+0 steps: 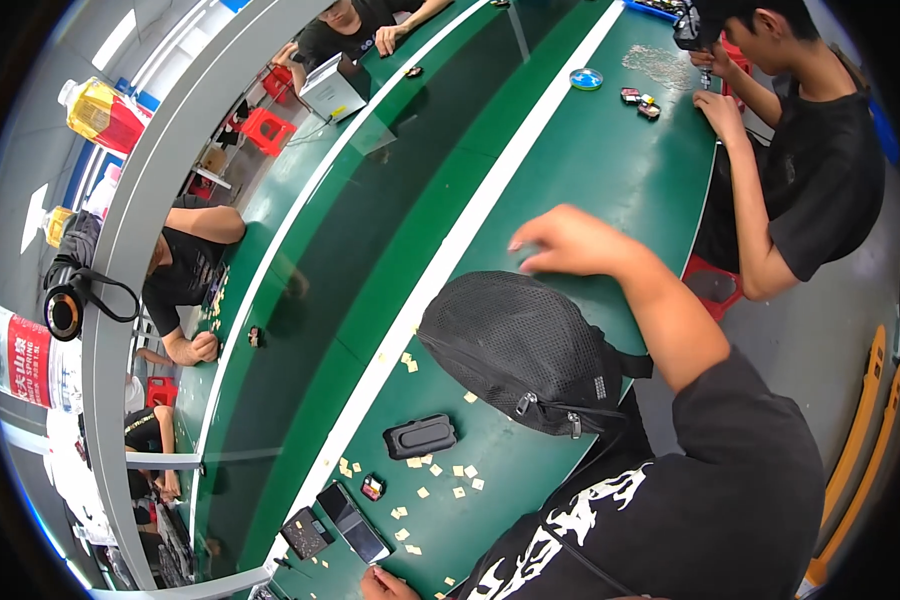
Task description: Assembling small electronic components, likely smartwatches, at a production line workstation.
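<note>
So, taking the middle of your view as the dial: the soft black mesh bag [510, 335] is right by centre toward 4, a rounded lump of woven net with two zip pulls, one of it. Your right hand [570, 243] hangs over the green table at 2, just past the bag, fingers half curled and looking released, though they're a bit blurred. Your left hand [388, 585] is cut off at 6; can't tell whether it's gripping anything, but it's right near the phone-like black slab [353, 523] at 7. Also around 7 you've got one square dark box [306, 533] and one small red-and-black piece [373, 487]; one ridged oblong black case [420, 437] sits nearer 6. Scattered round those are flat pale square chips [459, 491], roughly twenty. For elbow room, there's smooth bare green [615, 165] from your right hand up toward 1, with the straight white strip [515, 155] along its left side, and a single round blue dish [586, 79] plus a co-worker [815, 185] at the far end.
</note>
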The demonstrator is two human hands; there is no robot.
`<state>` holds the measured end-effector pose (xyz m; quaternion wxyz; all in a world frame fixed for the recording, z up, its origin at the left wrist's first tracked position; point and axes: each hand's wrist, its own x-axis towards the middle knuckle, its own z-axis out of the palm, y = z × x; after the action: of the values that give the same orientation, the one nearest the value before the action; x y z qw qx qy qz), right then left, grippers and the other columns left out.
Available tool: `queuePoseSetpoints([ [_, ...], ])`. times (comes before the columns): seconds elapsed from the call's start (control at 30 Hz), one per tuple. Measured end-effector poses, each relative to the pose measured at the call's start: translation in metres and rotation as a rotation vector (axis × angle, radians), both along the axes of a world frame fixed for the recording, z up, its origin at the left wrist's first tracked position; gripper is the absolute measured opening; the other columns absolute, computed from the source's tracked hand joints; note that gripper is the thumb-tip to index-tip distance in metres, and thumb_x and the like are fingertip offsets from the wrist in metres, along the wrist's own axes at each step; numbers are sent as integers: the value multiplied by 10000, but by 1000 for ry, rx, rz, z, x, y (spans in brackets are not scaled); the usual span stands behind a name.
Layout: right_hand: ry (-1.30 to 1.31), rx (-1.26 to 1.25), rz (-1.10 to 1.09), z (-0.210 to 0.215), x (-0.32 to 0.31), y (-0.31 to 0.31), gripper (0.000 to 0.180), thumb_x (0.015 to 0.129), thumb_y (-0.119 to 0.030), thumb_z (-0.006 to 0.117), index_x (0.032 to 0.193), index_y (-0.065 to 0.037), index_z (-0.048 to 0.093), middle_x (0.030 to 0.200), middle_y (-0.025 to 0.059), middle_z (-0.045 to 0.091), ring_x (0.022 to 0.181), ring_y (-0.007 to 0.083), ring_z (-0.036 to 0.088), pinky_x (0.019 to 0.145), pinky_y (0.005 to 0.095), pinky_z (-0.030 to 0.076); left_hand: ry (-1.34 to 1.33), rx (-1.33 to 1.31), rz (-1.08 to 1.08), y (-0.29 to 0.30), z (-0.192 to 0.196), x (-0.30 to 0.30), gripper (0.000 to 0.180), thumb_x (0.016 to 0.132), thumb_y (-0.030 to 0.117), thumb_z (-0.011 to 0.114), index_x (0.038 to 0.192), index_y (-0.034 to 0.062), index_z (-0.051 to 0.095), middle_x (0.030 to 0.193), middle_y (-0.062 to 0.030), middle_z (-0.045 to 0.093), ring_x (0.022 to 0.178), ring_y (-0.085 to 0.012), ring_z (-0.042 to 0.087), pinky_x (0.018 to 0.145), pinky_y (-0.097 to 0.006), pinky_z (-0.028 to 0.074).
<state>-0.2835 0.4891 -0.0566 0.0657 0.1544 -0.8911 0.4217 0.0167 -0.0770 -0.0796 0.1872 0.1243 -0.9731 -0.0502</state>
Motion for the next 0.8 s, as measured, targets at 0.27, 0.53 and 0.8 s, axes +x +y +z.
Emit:
queuePoseSetpoints([
  [0.27,-76,76,-210,-4,5,40,216,817,-157,791,971,-14,743,802,108,670,708,240,640,651,371,505,46,29,-1,15,6,-8,344,999,287,607,817,1,666,697,-222,593,623,-417,556,579,-503,416],
  [0.53,119,559,-57,2,13,-4,148,841,-120,662,937,-82,769,893,90,659,824,299,689,758,429,563,21,53,9,14,9,-5,362,990,281,626,765,-2,647,679,-219,595,606,-415,557,570,-510,413],
  [0.8,181,789,-28,-2,13,-1,123,927,-149,592,938,-42,651,910,120,614,753,324,679,700,451,558,6,109,35,7,9,-5,409,996,307,620,716,8,611,689,-225,605,634,-431,574,586,-520,429],
])
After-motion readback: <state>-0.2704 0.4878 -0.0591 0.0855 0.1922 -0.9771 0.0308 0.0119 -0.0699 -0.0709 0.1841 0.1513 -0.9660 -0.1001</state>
